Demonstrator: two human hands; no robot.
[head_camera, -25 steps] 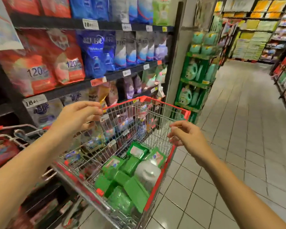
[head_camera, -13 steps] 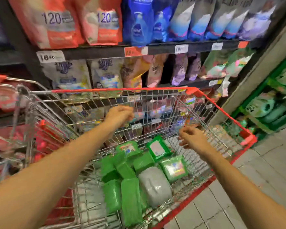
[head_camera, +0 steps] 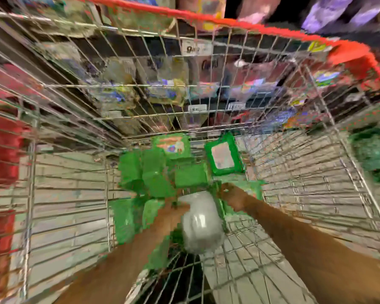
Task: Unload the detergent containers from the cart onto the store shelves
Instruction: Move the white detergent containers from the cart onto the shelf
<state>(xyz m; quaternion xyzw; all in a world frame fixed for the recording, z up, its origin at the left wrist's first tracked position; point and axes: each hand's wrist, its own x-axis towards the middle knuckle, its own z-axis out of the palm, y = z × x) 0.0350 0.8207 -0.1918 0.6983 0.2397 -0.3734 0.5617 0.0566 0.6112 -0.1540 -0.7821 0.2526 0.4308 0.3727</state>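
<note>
Head view: left hand (head_camera: 173, 208) and right hand (head_camera: 234, 195) flank the white detergent container (head_camera: 201, 224) among green detergent packs (head_camera: 154, 172) in the wire cart (head_camera: 272, 29) — blur hides how far either hand is open or what it holds.

Wire cart (head_camera: 228, 23), red-rimmed: 1.
Grey-white rounded container (head_camera: 201, 224): 1.
Green detergent packs (head_camera: 191, 177): at least six (blur smears the pile, so no exact total), two showing pale labels.
Hands: 2, left hand (head_camera: 173, 212) and right hand (head_camera: 233, 196).
</note>
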